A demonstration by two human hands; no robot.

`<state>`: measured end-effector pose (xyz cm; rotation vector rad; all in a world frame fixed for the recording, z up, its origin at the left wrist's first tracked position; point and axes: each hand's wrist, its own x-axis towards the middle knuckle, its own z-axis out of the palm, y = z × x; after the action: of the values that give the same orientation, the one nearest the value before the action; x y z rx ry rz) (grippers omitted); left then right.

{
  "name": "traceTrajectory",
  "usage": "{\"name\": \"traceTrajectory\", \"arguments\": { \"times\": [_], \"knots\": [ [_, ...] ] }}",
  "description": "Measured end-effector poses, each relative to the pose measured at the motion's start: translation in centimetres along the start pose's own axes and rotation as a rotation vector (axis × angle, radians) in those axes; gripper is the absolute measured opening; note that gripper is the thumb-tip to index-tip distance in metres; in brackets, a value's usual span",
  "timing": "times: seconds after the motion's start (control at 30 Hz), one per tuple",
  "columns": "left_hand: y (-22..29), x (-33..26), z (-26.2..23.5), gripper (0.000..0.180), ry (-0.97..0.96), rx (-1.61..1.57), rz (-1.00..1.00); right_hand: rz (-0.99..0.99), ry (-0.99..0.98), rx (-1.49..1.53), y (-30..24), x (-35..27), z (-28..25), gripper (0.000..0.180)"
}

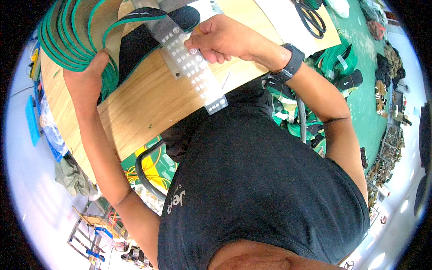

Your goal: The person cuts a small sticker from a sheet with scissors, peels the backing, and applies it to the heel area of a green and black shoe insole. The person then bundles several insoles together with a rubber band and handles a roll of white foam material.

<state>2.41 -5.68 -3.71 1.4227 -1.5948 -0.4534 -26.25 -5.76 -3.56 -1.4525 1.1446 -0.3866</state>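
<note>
My left hand rests on the edge of a fanned stack of green-rimmed shoe insoles at the table's left end, pressing them down. My right hand, with a black watch on its wrist, pinches a small round sticker over a long clear sticker strip that lies slanted across the wooden table. One black insole with a green edge lies flat under the strip's upper end.
Black scissors lie on a pale sheet at the table's far right. Piles of green and black insoles cover the green floor to the right. Cables and a metal chair frame sit below the table's near edge.
</note>
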Motion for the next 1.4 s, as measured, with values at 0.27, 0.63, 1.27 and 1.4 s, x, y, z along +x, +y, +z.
{"name": "traceTrajectory", "arguments": {
  "times": [0.27, 0.63, 1.27, 1.4],
  "knots": [
    [0.0, -0.2, 0.0, 0.033, 0.007, -0.008, -0.003, 0.061, 0.210, 0.073, 0.4, 1.4, -1.9, 0.033],
    [-0.8, 0.1, -0.4, 0.035, -0.078, 0.147, 0.020, 0.025, 0.153, -0.104, 0.6, 1.6, -1.9, 0.031],
    [-0.1, -0.5, 0.5, 0.031, -0.029, 0.077, -0.025, 0.088, 0.151, -0.088, 0.5, 1.9, -1.8, 0.027],
    [-0.1, -0.4, 0.4, 0.034, -0.084, 0.159, -0.001, 0.117, 0.157, -0.053, 0.4, 2.0, -1.9, 0.029]
  ]
}}
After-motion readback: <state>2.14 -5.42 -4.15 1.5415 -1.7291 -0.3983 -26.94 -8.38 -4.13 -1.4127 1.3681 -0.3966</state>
